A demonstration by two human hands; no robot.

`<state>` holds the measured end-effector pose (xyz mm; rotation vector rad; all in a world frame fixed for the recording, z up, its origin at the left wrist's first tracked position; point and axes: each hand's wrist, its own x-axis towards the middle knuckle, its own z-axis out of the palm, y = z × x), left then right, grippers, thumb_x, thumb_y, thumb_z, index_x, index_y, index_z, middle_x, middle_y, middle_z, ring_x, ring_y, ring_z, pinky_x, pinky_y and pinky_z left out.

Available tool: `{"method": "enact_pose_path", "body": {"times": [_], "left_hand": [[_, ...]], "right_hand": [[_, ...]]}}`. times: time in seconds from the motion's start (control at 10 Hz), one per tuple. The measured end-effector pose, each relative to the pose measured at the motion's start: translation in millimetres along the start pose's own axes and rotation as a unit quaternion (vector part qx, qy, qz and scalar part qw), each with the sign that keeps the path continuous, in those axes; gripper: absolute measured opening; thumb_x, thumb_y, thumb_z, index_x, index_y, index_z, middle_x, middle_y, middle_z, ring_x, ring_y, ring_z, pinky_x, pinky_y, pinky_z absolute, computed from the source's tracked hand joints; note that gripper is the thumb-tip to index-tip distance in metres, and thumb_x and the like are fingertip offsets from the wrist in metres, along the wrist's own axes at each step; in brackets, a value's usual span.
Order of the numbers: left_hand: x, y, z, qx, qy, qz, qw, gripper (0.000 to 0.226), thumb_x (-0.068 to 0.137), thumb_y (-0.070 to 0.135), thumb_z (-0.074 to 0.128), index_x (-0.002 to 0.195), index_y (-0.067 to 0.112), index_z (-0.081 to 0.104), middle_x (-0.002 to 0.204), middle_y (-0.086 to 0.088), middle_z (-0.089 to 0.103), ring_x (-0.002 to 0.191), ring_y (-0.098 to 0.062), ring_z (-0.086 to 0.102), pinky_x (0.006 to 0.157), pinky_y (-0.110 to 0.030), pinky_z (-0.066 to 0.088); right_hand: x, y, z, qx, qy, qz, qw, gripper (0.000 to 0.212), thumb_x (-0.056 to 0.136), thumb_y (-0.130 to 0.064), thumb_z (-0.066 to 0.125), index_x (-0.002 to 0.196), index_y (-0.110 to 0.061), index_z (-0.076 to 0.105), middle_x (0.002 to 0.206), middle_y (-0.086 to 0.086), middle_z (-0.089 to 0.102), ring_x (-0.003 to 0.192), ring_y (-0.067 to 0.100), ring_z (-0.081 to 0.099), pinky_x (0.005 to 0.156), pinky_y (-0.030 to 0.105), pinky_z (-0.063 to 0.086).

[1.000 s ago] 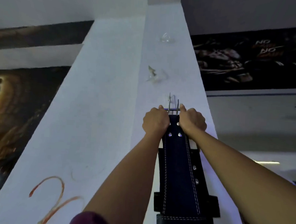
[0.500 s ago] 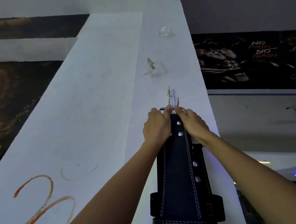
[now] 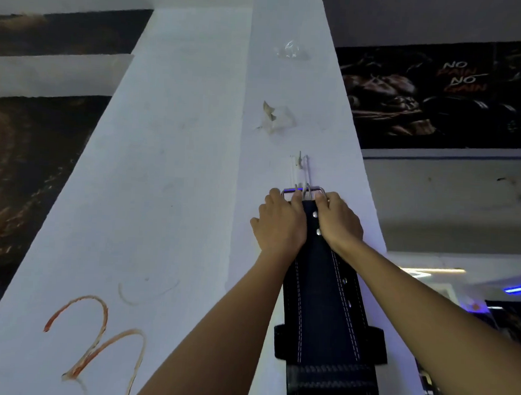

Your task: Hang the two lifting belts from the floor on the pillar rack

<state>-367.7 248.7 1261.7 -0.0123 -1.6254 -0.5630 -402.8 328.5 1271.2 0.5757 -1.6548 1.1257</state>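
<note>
Head view looks up a white pillar [image 3: 179, 169] that fills centre of frame. One lifting belt [image 3: 323, 297], black w/ white stitching, runs from bottom centre up to just right of frame centre, lying flat against the pillar face. Its metal buckle [image 3: 303, 191] sits at the top end, directly below a small metal hook [image 3: 300, 166] fixed to the pillar; buckle prongs point up toward the hook, and whether the buckle is actually seated on the hook cannot be told. Left hand [image 3: 282, 224] grips the belt's top end from the left side, fingers curled, thumb side against the strap, fingertips at the buckle bar. Right hand [image 3: 339, 221] grips the same end from the right side, fingers closed over the strap edge, knuckles toward camera. Both hands are touching each side of the strap, w/ two rivets [image 3: 315, 213] visible between them. Both forearms enter from bottom of frame, left arm lower centre, right arm lower right. Lower on the belt, a black loop [image 3: 281, 343] wraps the strap, near bottom centre. Above the hook, two torn tape remnants: one [image 3: 275, 116] at upper centre, one [image 3: 291, 52] higher, near top. Orange-red scribble marks [image 3: 95, 333] on the pillar's left face, lower left of frame. Dark poster w/ text "NO PAIN NO GAIN" [image 3: 458, 78] on the wall at upper right. Blue light strip [image 3: 518, 288] at right edge, mid-lower. The second belt is not in frame.
</note>
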Motion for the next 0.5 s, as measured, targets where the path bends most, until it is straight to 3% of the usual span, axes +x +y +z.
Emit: {"method": "enact_pose_path", "body": {"times": [0.1, 0.2, 0.3, 0.4, 0.5], "left_hand": [[-23.9, -7.3, -4.2, -0.005, -0.025, 0.055, 0.998, 0.044, 0.097, 0.033, 0.031, 0.136, 0.012, 0.035, 0.135, -0.005, 0.050, 0.126, -0.025, 0.043, 0.105, -0.045, 0.028], [-47.8, -16.7, -9.6, -0.028, -0.055, 0.084, 0.995, 0.045, 0.095, 0.029, 0.034, 0.138, 0.013, 0.032, 0.140, -0.004, 0.047, 0.131, -0.024, 0.040, 0.108, -0.051, 0.027], [-67.5, -27.1, -15.6, -0.020, -0.103, 0.103, 0.989, 0.048, 0.095, 0.029, 0.034, 0.140, 0.011, 0.032, 0.147, -0.009, 0.041, 0.134, -0.027, 0.038, 0.108, -0.053, 0.029], [-104.3, -30.1, -41.9, -0.034, -0.110, 0.110, 0.987, 0.044, 0.092, 0.032, 0.034, 0.129, 0.010, 0.045, 0.130, -0.012, 0.057, 0.118, -0.031, 0.053, 0.099, -0.050, 0.039], [-145.6, -19.0, -75.2, 0.013, -0.039, 0.116, 0.992, 0.039, 0.096, 0.025, 0.039, 0.131, 0.009, 0.046, 0.129, -0.012, 0.058, 0.122, -0.029, 0.051, 0.106, -0.042, 0.034]], "right_hand": [[-32.4, 3.2, -1.8, -0.013, -0.021, -0.022, 0.999, 0.047, 0.098, -0.031, 0.026, 0.142, -0.014, 0.029, 0.150, 0.005, 0.033, 0.131, 0.028, 0.040, 0.105, 0.040, 0.031], [-65.2, 9.1, -5.9, -0.034, -0.046, -0.026, 0.998, 0.051, 0.099, -0.028, 0.025, 0.148, -0.019, 0.014, 0.156, 0.000, 0.020, 0.143, 0.016, 0.019, 0.116, 0.047, 0.007], [-97.4, 13.5, -16.7, -0.025, -0.073, -0.037, 0.996, 0.050, 0.099, -0.023, 0.028, 0.147, -0.023, 0.014, 0.156, -0.002, 0.019, 0.144, 0.013, 0.015, 0.116, 0.046, 0.002], [-135.3, 16.8, -35.3, -0.015, -0.098, -0.045, 0.994, 0.049, 0.099, -0.021, 0.030, 0.146, -0.025, 0.018, 0.155, -0.001, 0.025, 0.144, 0.014, 0.017, 0.117, 0.044, -0.001], [-169.2, 15.0, -68.3, -0.086, -0.072, -0.090, 0.990, 0.049, 0.099, -0.022, 0.030, 0.147, -0.021, 0.020, 0.158, 0.000, 0.014, 0.146, 0.014, 0.006, 0.117, 0.036, -0.004]]}}
